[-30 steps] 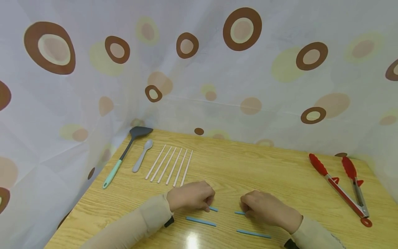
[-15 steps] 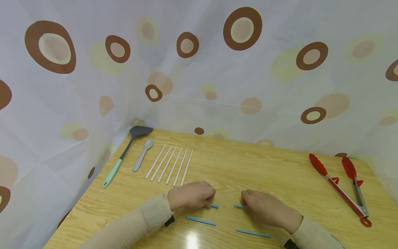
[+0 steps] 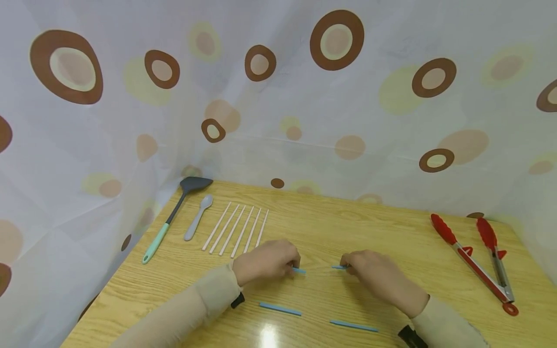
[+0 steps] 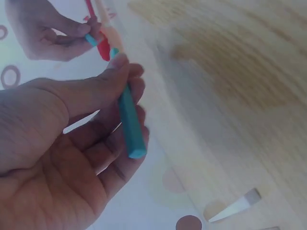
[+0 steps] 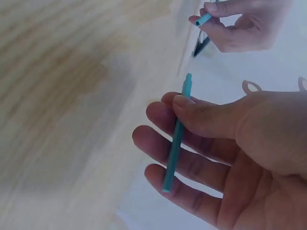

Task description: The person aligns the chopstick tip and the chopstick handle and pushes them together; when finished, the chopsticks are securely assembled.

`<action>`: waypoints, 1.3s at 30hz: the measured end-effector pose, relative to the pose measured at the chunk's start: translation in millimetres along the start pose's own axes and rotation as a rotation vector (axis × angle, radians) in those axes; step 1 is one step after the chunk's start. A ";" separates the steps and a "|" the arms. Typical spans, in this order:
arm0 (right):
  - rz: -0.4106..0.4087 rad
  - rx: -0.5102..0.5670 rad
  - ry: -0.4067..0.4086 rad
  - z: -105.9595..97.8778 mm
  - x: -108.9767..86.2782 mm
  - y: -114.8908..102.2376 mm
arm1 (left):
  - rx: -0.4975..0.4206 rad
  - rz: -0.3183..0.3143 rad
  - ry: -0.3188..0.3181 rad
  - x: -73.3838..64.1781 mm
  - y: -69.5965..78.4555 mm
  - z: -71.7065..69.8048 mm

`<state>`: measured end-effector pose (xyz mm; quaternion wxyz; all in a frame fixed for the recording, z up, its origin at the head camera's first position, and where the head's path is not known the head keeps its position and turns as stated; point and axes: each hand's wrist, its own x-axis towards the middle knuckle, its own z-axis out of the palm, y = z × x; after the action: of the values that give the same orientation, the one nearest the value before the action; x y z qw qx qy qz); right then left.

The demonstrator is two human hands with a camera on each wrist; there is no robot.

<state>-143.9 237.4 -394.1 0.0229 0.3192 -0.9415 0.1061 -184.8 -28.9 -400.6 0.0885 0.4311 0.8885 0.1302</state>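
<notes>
In the head view, my left hand (image 3: 266, 261) and right hand (image 3: 380, 278) face each other above the wooden table, a gap between them. The left pinches a short blue stick (image 4: 130, 120) between thumb and fingers; this stick is faceted, with a flat near end. Between thumb and fingertips, the right hand grips another short blue stick (image 5: 175, 148), whose far end steps down to a narrow peg. In the right wrist view, the left stick's end (image 5: 203, 19) seems to have a dark hole. Two similar blue sticks, one left (image 3: 280, 309) and one right (image 3: 353, 326), lie nearer the front.
Several thin whitish sticks (image 3: 237, 229) lie in a slanted row behind my left hand. Farther left are a grey spoon (image 3: 198, 217) and a dark turner (image 3: 176, 209) with a mint handle. Red-tipped tongs (image 3: 480, 270) lie spread at the right. A patterned curtain (image 3: 304, 106) borders the table.
Both hands have risen and moved away from the front edge, each carrying its blue stick. The two sticks in front stay where they were.
</notes>
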 end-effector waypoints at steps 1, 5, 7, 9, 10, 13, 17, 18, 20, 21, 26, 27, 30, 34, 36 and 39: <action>0.007 0.003 0.002 -1.9 0.7 0.3 | 0.005 -0.009 0.016 1.0 -0.7 -1.3; -0.033 0.030 0.040 -7.1 4.8 0.7 | 0.009 -0.044 0.095 5.6 -1.8 -7.7; -0.086 0.029 0.079 -8.7 7.4 0.5 | 0.010 -0.055 0.133 7.9 -1.5 -10.7; -0.140 0.023 0.124 -10.6 10.2 -0.2 | 0.006 -0.056 0.172 9.6 -0.8 -13.6; -0.163 0.020 0.145 -11.4 11.7 -0.9 | 0.004 -0.053 0.189 10.2 -0.4 -14.6; -0.195 0.003 0.186 -14.2 16.3 -3.6 | 0.012 -0.037 0.228 11.3 0.7 -17.3; -0.181 -0.007 0.183 -16.9 20.0 -6.7 | 0.017 -0.016 0.259 11.5 1.7 -20.1; -0.176 -0.011 0.176 -17.1 20.4 -7.2 | 0.016 -0.012 0.264 11.3 1.9 -20.7; -0.167 -0.017 0.162 -17.2 21.2 -7.7 | 0.011 -0.004 0.272 10.7 2.1 -21.5; -0.166 -0.018 0.157 -17.2 21.4 -7.9 | 0.009 0.001 0.276 10.5 2.1 -21.7; -0.174 -0.010 0.159 -17.0 21.3 -8.3 | 0.016 0.020 0.301 8.8 2.8 -22.6; -0.173 -0.008 0.160 -17.2 21.3 -8.4 | 0.022 0.025 0.306 8.4 3.1 -22.7; -0.165 -0.007 0.161 -18.1 21.2 -8.3 | 0.037 0.037 0.322 7.6 3.6 -22.7; -0.158 0.005 0.159 -18.7 20.5 -7.6 | 0.052 0.054 0.346 7.5 3.7 -20.5; -0.156 0.016 0.155 -19.0 20.2 -7.6 | 0.052 0.059 0.360 7.5 3.5 -19.2; -0.149 0.032 0.150 -19.2 20.0 -7.9 | 0.043 0.065 0.382 7.3 3.2 -17.7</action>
<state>-155.5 223.5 -371.7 0.0961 0.3799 -0.9089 0.1425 -191.7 -24.0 -383.1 -0.0953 0.4290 0.8772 0.1936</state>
